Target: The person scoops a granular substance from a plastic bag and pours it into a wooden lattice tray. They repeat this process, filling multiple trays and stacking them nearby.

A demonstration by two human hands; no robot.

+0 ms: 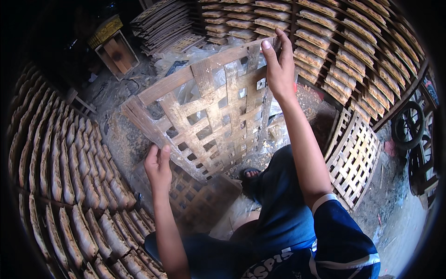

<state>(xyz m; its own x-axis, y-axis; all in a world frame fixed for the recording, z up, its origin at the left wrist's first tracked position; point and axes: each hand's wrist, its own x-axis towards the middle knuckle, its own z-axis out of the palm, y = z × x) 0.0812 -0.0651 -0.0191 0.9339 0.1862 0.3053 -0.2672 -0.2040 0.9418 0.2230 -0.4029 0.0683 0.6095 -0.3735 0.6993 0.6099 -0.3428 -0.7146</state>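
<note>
Tilted up in front of me is a woven bamboo tray (pixel 209 120) with a wooden frame, its open lattice showing the floor behind. My left hand (pixel 158 169) grips its lower left edge, thumb on the near side. At the upper right corner, my right hand (pixel 281 66) holds the frame with the thumb on top and fingers over the far side. Below the tray lies another woven lattice panel (pixel 195 198), partly hidden and dusty.
Shelves of filled trays (pixel 334 66) rise at the back right, and more filled trays (pixel 87 195) curve along the left. Stacked panels (pixel 162 26), a yellow crate (pixel 104 31), clear plastic sheeting (pixel 202 52), leaning woven trays (pixel 355 153) and a wheel (pixel 408 125) stand around.
</note>
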